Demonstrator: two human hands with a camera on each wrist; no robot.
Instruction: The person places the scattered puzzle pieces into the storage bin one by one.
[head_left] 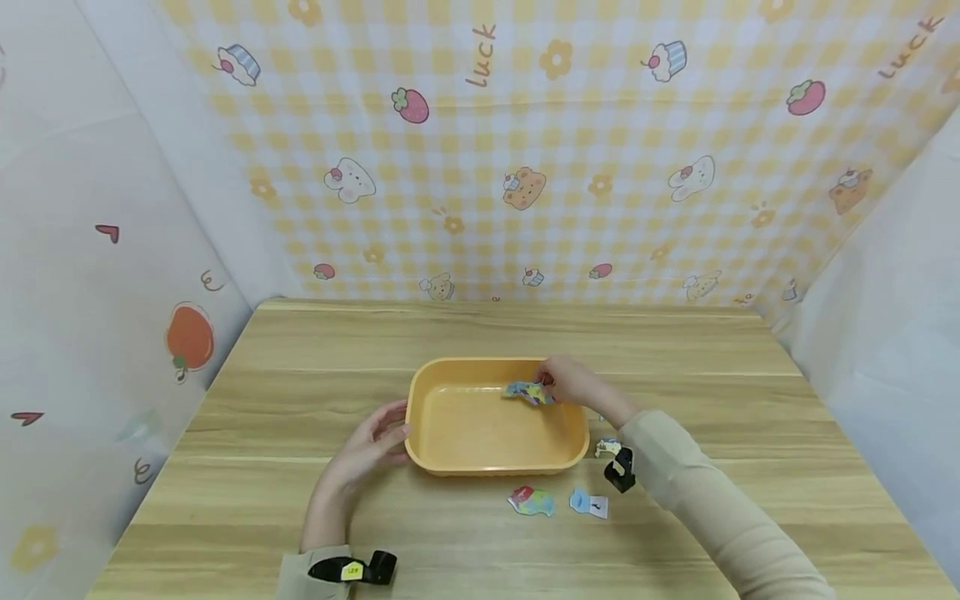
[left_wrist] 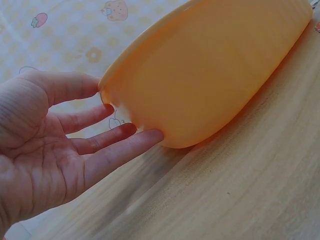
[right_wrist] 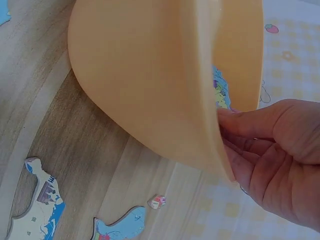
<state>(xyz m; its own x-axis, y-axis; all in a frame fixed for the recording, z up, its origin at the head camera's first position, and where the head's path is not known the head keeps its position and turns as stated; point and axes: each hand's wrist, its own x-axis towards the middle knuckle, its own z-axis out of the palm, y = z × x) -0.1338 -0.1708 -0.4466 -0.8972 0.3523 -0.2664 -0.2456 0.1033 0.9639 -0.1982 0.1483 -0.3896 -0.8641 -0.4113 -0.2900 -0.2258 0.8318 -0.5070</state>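
A yellow plastic basin point(head_left: 487, 472) stands on the wooden table. My left hand point(head_left: 375, 437) is at its left end, and in the left wrist view the nearly straight fingers point(left_wrist: 122, 152) touch the outer wall. Over the basin's right end reaches my right hand point(head_left: 567, 379), pinching a colourful, irregular map puzzle piece point(head_left: 527, 392) inside the rim. The right wrist view shows only part of that piece point(right_wrist: 220, 90), with the basin wall point(right_wrist: 135, 65) hiding the rest.
In front of the basin lie a multicoloured puzzle piece point(head_left: 532, 501) and a blue-and-white one point(head_left: 588, 503). A cream-and-blue piece point(head_left: 608, 447) lies at the basin's right, and the right wrist view shows a light blue piece point(right_wrist: 122, 226) and a tiny piece point(right_wrist: 157, 201). A checked cloth point(head_left: 487, 250) hangs behind.
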